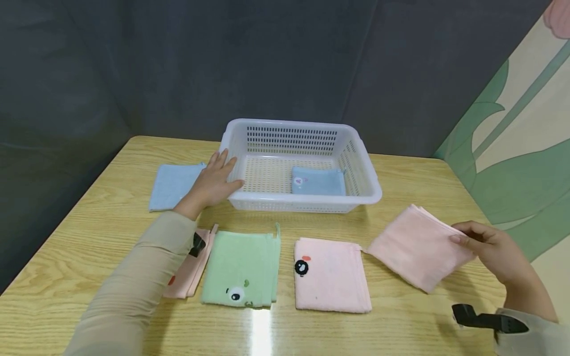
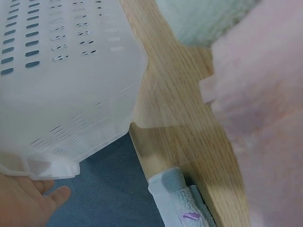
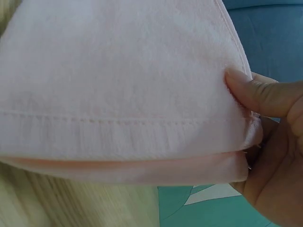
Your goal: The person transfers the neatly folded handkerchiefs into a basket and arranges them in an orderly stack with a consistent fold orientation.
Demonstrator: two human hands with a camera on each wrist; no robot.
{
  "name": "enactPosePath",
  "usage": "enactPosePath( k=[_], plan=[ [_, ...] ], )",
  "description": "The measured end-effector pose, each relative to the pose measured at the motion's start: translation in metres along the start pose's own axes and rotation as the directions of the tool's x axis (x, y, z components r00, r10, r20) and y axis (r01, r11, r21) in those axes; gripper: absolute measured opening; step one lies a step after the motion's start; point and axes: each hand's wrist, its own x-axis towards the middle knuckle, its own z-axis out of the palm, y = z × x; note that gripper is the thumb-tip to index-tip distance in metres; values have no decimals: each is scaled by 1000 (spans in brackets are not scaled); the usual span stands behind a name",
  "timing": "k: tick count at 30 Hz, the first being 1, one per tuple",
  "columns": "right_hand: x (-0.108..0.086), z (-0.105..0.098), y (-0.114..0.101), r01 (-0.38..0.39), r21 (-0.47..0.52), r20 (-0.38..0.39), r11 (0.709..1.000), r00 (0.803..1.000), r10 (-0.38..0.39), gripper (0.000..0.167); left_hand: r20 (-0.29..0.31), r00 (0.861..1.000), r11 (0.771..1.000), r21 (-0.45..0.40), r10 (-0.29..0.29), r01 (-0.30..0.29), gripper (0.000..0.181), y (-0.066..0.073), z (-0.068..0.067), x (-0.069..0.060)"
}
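Note:
My right hand (image 1: 487, 247) pinches one corner of a folded pink towel (image 1: 420, 247) between thumb and fingers. That towel is lifted at a tilt above the table's right side; the right wrist view shows its stitched hem (image 3: 94, 135) close up, with the thumb (image 3: 260, 97) on top. Fingers fairly straight and spread, my left hand (image 1: 213, 183) rests at the left rim of a white plastic basket (image 1: 303, 202). A folded blue towel (image 1: 318, 182) lies inside the basket, toward its right end.
Another blue towel (image 1: 173, 185) lies left of the basket, partly behind my left hand. In front are a green towel (image 1: 240, 267), a pink towel (image 1: 331, 277) and a darker pink towel (image 1: 191, 272) partly covered by my left sleeve. A dark curtain (image 1: 267, 59) hangs behind the table.

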Motion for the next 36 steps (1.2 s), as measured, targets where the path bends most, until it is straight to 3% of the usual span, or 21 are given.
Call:
enactPosePath(
  k=[9, 28, 36],
  plan=[
    [4, 5, -9, 65, -16, -19, 998, 998, -65, 14, 2, 1000, 1000, -7, -9, 9, 69, 0, 1, 0],
    [15, 15, -23, 86, 11, -116, 996, 990, -84, 12, -10, 1000, 1000, -1, 5, -5, 67, 1, 1, 0],
    [24, 18, -32, 105, 3, -120, 994, 987, -104, 11, -7, 1000, 1000, 6, 1, -1, 68, 1, 0, 0]
  ],
)
